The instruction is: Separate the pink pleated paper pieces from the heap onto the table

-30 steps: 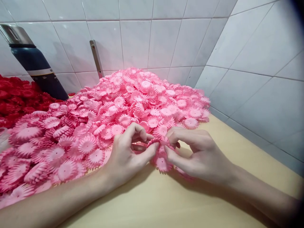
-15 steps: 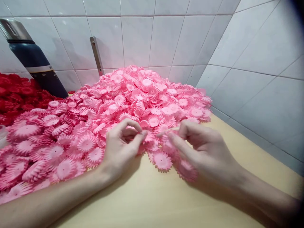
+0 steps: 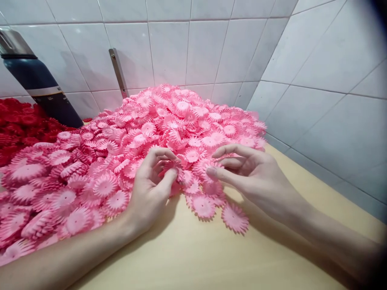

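Observation:
My left hand [image 3: 154, 185] is closed in a pinch at the near edge of a heap of pink scalloped flower pieces [image 3: 181, 106]. Between its thumb and index finger is a darker pink flower piece [image 3: 179, 171], partly covered by the fingers. Across from it, my right hand [image 3: 250, 173] has its thumb and fingers apart. The right thumb tip overlaps the edge of a pink flower piece [image 3: 202, 167]; whether it presses on it I cannot tell. Below the hands, two loose flower pieces lie flat, one in front [image 3: 203, 206] and one to the right [image 3: 235, 218].
A dark blue bottle [image 3: 45, 86] with a metal cap stands at the back left, beside a pile of red pieces [image 3: 21, 125]. White tiled walls [image 3: 169, 48] enclose the back and right of the pale wooden table [image 3: 187, 253]. A metal strip [image 3: 117, 72] is on the back wall.
My right hand's fingers have spread apart from the thumb and shifted slightly. The left hand keeps its pinch, with a darker flower piece now showing in it. The view has moved a little.

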A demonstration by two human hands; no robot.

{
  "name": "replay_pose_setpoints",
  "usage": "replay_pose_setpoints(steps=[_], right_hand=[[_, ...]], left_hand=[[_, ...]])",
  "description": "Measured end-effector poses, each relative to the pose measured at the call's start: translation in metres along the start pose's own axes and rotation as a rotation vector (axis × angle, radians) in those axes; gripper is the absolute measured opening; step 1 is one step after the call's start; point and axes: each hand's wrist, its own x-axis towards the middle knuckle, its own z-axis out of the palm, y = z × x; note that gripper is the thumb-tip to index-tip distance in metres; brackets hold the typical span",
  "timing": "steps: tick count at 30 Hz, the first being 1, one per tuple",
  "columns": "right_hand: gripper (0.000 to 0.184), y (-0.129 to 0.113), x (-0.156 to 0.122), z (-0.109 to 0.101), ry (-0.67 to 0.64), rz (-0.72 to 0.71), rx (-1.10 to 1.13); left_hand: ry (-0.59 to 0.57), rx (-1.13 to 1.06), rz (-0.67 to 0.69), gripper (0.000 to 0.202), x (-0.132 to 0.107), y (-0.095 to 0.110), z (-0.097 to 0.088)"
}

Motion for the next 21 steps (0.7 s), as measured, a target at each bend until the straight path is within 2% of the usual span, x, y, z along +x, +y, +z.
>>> replay_pose_setpoints(steps=[5, 9, 11, 14, 17, 19, 21], right_hand=[[0.031, -0.001, -0.003, 0.001, 0.019, 0.032, -0.025], [0.031, 0.002, -0.004, 0.005, 0.049, -0.036, 0.002], [0.034, 0.005, -0.005, 0.007, 0.058, -0.078, 0.008], [0.038, 0.008, -0.007, 0.010, -0.008, -0.097, 0.025], [0.037, 0.008, -0.009, 0.012, -0.084, -0.087, 0.027], [0.034, 0.008, -0.009, 0.011, -0.085, -0.083, 0.030], [0.031, 0.007, -0.007, 0.008, -0.037, -0.093, 0.048]], left_hand=[[-0.134, 0.207, 0.104, 0.029, 0.001, 0.002, -0.006], [-0.206, 0.244, 0.139, 0.011, -0.001, 0.005, -0.005], [-0.247, 0.237, 0.161, 0.010, -0.002, 0.005, -0.003], [-0.317, 0.224, 0.217, 0.014, -0.003, 0.005, -0.001], [-0.375, 0.211, 0.256, 0.008, -0.003, 0.005, -0.002], [-0.352, 0.198, 0.258, 0.000, -0.002, 0.005, -0.002], [-0.218, 0.191, 0.231, 0.007, -0.001, 0.004, -0.003]])
